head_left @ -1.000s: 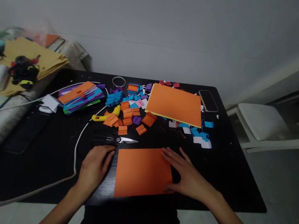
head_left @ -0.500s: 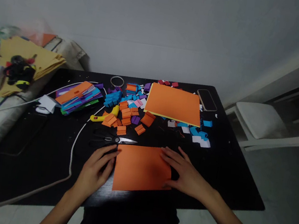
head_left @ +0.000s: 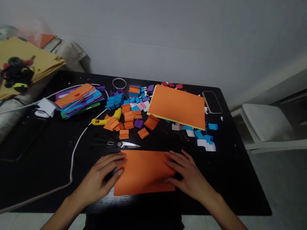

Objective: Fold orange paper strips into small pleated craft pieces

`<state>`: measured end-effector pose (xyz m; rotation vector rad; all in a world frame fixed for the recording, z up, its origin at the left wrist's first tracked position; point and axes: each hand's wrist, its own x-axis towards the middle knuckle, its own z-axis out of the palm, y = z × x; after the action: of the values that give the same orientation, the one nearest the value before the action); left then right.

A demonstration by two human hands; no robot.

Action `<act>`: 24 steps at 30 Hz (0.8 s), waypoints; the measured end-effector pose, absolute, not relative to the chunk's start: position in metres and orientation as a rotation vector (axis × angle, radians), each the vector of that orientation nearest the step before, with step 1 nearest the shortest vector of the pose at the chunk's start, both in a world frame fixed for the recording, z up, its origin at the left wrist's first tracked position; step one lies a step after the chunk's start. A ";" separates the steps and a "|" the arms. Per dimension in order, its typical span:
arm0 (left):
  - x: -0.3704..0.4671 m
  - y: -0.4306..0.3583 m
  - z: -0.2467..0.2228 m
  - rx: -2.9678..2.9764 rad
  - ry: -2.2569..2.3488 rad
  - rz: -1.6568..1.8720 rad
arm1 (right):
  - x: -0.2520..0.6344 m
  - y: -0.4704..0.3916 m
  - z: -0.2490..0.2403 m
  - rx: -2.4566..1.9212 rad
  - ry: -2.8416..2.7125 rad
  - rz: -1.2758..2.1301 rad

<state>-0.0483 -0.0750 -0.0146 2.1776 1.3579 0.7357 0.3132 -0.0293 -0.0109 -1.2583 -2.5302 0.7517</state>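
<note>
An orange sheet of paper lies in front of me near the table's front edge, its right part slightly bowed. My left hand rests at the sheet's left edge, fingers stretched out and thumb apart, fingertips over the edge. On the right side, my right hand has hold of the sheet, fingers over the upper right part and thumb lower down. Just beyond the sheet, black-handled scissors lie with their blades pointing right, close to its top edge.
Small folded orange paper pieces, blue pieces and a yellow-handled tool lie farther back. A stack of orange and yellow sheets, a phone and a coloured paper pile are around them. A white cable crosses the left.
My left hand has shifted right, onto the sheet's left edge. The thumb of my right hand has moved inward, and the sheet's right part has bowed up a little.
</note>
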 end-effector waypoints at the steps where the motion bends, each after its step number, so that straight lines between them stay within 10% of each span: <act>1: -0.049 -0.075 -0.014 2.174 1.353 0.729 | 0.313 -0.029 -0.012 -1.250 -2.528 0.737; 24: -0.058 -0.074 -0.015 2.028 1.211 1.011 | 0.296 -0.022 0.010 -1.288 -1.977 1.243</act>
<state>-0.0577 -0.0739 -0.0154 2.0277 1.2110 1.0106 0.2956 -0.0225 0.0102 -1.2876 -1.9766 1.2430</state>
